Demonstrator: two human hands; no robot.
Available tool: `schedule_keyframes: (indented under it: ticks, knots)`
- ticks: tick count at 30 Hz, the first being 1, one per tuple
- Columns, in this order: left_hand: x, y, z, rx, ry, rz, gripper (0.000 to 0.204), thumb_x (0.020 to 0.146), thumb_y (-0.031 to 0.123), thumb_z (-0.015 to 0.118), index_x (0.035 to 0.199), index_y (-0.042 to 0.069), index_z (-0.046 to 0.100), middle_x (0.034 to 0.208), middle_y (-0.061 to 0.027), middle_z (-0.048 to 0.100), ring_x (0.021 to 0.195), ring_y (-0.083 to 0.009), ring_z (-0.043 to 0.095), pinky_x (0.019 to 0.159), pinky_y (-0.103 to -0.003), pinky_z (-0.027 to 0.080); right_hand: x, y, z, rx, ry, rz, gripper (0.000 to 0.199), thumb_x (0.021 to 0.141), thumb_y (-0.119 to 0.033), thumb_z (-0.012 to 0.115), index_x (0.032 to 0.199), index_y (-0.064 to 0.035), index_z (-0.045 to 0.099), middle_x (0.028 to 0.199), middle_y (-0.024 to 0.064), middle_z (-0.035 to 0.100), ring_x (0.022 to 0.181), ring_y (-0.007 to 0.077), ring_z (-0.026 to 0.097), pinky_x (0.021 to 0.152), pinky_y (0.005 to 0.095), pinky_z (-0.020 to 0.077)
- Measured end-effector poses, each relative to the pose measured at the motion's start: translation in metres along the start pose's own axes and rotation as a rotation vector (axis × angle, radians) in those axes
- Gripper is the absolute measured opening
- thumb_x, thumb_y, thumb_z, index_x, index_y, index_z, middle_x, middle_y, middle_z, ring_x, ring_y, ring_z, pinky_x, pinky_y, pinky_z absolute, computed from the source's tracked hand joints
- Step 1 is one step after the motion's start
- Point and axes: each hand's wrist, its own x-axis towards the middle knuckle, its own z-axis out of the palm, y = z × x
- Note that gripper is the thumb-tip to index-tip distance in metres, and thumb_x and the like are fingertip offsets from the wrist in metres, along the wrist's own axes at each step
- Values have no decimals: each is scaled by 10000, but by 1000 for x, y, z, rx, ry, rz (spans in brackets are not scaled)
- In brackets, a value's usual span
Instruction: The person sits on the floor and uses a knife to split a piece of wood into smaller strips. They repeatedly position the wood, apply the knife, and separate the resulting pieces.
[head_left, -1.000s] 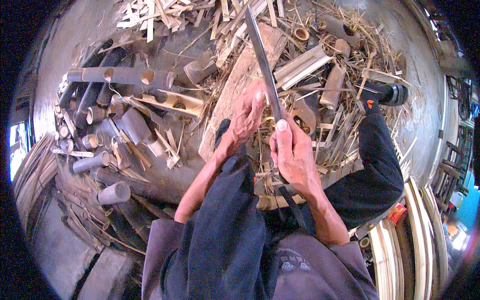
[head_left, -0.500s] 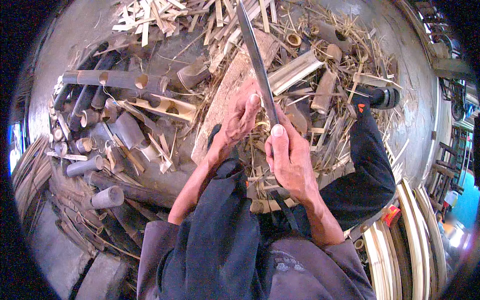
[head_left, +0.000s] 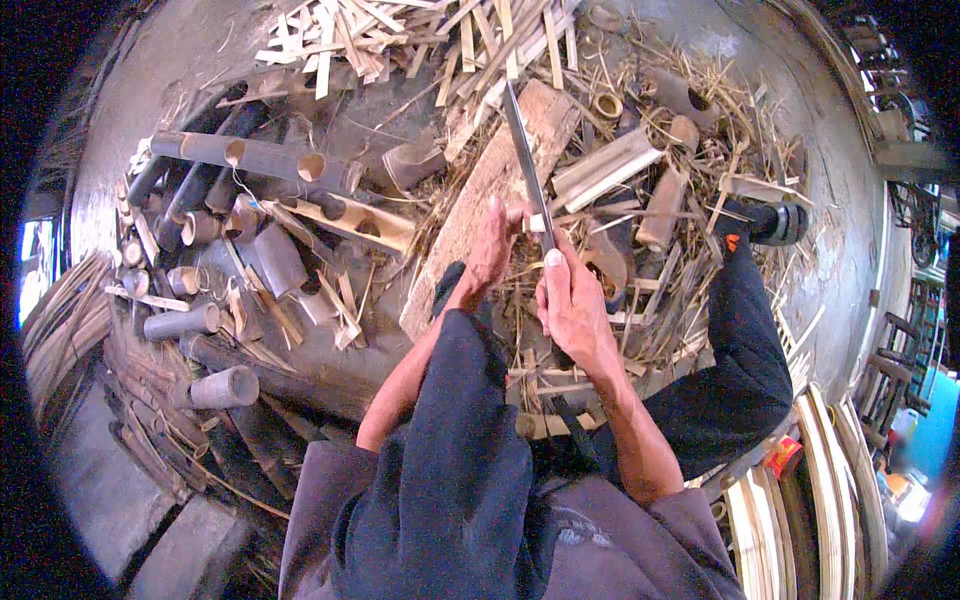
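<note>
On the ground in front of me lies one wide plank (head_left: 490,190), running slantwise away from my knees, with bamboo litter all round it. To my left is a heap of bamboo tubes (head_left: 215,235), too many and too overlapped to count; one long tube (head_left: 250,155) on top shows three holes. Beyond the plank is a pile of pale splints (head_left: 400,35), also past counting. One long blade (head_left: 528,165) stands up between my two hands, pointing away from me. My right hand (head_left: 572,305) is clenched round its lower part, thumb up along it. My left hand (head_left: 492,245) pinches one small pale piece (head_left: 537,223) against the blade, just above the right.
</note>
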Motion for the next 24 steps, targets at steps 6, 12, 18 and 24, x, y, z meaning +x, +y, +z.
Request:
schedule_keyframes:
  ticks: [6,12,18,24]
  knots:
    - [-6,-4,-5,-11,-11,86,748,936,678,166,799,85,602,682,18,512,657,-130,411,647,-277,304,-1,13,4,-38,-10,-51,484,1021,-329,370,1458,-126,325,621,-30,426,508,55,407,447,221,363]
    - [-7,-8,-4,-141,37,25,772,929,688,155,842,67,605,712,12,519,699,-134,428,681,-276,310,-1,19,6,40,-10,-60,485,1014,-342,392,1436,-106,353,633,-33,431,524,57,405,460,231,368]
    - [-12,-6,-5,264,210,261,732,970,597,208,1175,-13,556,1028,-84,586,962,-211,526,910,-376,386,8,36,14,-20,39,-189,449,1010,-304,395,1405,-90,394,658,1,483,557,92,458,518,271,414]
    - [-39,61,17,1012,337,908,603,850,442,605,1243,-8,524,1064,-153,561,977,-313,539,916,-420,406,4,32,9,-198,142,-247,429,990,-326,404,1331,-69,446,873,255,638,760,352,638,712,430,488]
